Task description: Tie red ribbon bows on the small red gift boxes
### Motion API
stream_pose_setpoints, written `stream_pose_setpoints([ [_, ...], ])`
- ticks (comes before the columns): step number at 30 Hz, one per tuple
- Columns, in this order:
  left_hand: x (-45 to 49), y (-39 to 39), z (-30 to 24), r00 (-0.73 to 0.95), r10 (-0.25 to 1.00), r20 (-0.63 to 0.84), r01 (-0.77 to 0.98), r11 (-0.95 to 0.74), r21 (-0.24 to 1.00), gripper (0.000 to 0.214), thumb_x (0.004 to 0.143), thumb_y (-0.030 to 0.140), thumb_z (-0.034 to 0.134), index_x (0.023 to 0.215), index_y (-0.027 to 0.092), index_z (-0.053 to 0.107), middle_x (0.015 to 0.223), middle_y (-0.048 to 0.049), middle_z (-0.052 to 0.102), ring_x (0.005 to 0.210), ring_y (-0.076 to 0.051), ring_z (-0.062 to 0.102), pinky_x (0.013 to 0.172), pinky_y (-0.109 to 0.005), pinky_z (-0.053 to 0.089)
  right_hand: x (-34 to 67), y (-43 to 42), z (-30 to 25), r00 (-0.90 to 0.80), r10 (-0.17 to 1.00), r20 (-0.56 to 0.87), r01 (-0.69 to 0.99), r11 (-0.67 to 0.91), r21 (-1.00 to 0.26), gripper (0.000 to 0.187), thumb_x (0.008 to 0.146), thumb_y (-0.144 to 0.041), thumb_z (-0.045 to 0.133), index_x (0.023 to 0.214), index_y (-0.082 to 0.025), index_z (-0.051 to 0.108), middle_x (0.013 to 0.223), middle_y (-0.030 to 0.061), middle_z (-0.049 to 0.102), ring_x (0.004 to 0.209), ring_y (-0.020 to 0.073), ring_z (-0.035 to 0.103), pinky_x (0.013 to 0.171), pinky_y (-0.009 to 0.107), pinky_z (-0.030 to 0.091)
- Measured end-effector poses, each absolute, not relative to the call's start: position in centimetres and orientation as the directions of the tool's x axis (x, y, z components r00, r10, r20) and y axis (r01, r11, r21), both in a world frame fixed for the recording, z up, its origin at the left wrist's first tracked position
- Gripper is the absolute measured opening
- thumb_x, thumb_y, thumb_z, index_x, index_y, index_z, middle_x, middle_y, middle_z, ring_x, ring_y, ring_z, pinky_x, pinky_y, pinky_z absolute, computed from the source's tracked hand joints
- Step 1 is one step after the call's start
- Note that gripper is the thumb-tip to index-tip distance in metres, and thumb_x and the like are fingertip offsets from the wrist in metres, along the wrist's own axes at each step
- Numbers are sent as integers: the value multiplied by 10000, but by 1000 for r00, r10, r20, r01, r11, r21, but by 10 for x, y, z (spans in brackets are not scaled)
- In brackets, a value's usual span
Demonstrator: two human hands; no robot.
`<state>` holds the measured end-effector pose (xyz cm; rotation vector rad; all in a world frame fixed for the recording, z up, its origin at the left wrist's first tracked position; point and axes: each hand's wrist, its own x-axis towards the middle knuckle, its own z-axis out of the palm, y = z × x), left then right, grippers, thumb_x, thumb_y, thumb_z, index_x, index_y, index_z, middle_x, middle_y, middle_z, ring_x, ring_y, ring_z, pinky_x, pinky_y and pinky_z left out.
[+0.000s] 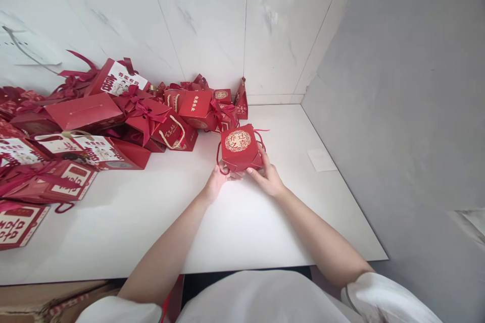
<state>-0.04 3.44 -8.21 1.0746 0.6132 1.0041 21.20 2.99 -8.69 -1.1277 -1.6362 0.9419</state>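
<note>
Between my two hands is a small red gift box [241, 147] with a round gold emblem of characters and dark red cord handles. My left hand [216, 181] holds its lower left corner, with the fingers partly hidden under the box. At the lower right side, my right hand [268, 175] grips it with the thumb in front and fingers along the side. Close behind the held box stand more red gift boxes [196, 107], some with ribbons.
A big pile of red gift boxes [84, 112] with ribbons covers the left of the white table [242, 232]. A white paper square [322, 160] lies near the right edge. Tiled wall [212, 20] behind, grey wall [409, 111] at right, cardboard box [34, 297] below the front edge.
</note>
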Motion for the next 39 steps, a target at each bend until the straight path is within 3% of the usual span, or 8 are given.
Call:
stream_pose_setpoints([
  [3,1,33,-77,336,934,120,-297,-16,955,749,839,564,689,1469,253,429,1161,-120,734,1004,-292,721,924,-448,515,207,29,-89,-107,958,266,180,282,-942,542,946,-566,548,1347,-211,465,1012,80,755,802,225,716,807,383,578],
  [6,3,31,-70,280,948,151,-256,-78,963,786,821,431,755,1501,245,406,1181,-119,727,1003,-282,716,912,-434,530,201,26,-90,-50,974,222,92,225,-970,453,975,-600,465,1180,-202,531,857,67,752,757,227,720,781,371,582],
  [14,2,31,-68,227,969,97,-117,-72,991,752,842,445,727,1490,195,441,924,-78,770,900,-267,731,955,-493,525,201,26,-84,42,994,98,122,93,-988,527,932,-690,462,970,-189,622,798,85,754,700,254,733,732,382,597],
  [23,-3,34,-73,120,988,99,-8,-99,995,666,858,490,691,1408,151,529,765,-59,752,827,-270,738,894,-450,532,198,26,-89,25,999,25,136,21,-991,578,924,-710,447,852,-177,659,708,81,736,637,260,736,677,373,597],
  [27,-4,34,-75,115,987,111,21,-114,993,654,853,505,690,1387,165,525,864,-79,765,899,-280,733,907,-445,521,196,24,-87,7,999,31,151,30,-988,552,923,-703,464,885,-186,655,724,79,742,624,252,733,673,366,593],
  [29,-4,34,-77,117,983,141,7,-143,990,653,862,536,664,1390,192,495,1104,-117,741,1037,-287,698,906,-424,521,194,23,-86,-13,999,45,168,46,-985,517,906,-684,521,995,-192,653,754,69,750,624,246,731,669,359,590],
  [33,-4,34,-78,145,971,189,-56,-183,982,706,867,656,578,1417,234,445,1485,-144,509,1289,-327,546,922,-409,516,194,22,-83,-46,992,114,261,122,-958,549,909,-642,556,1217,-189,590,755,40,733,543,204,677,594,319,554],
  [39,-5,39,-78,155,969,192,-102,-178,979,710,837,731,551,1321,212,549,1425,-136,562,1327,-331,501,1087,-475,413,210,29,-81,-32,970,240,427,231,-874,622,917,-589,576,1416,-221,521,692,-16,660,515,160,584,597,282,523],
])
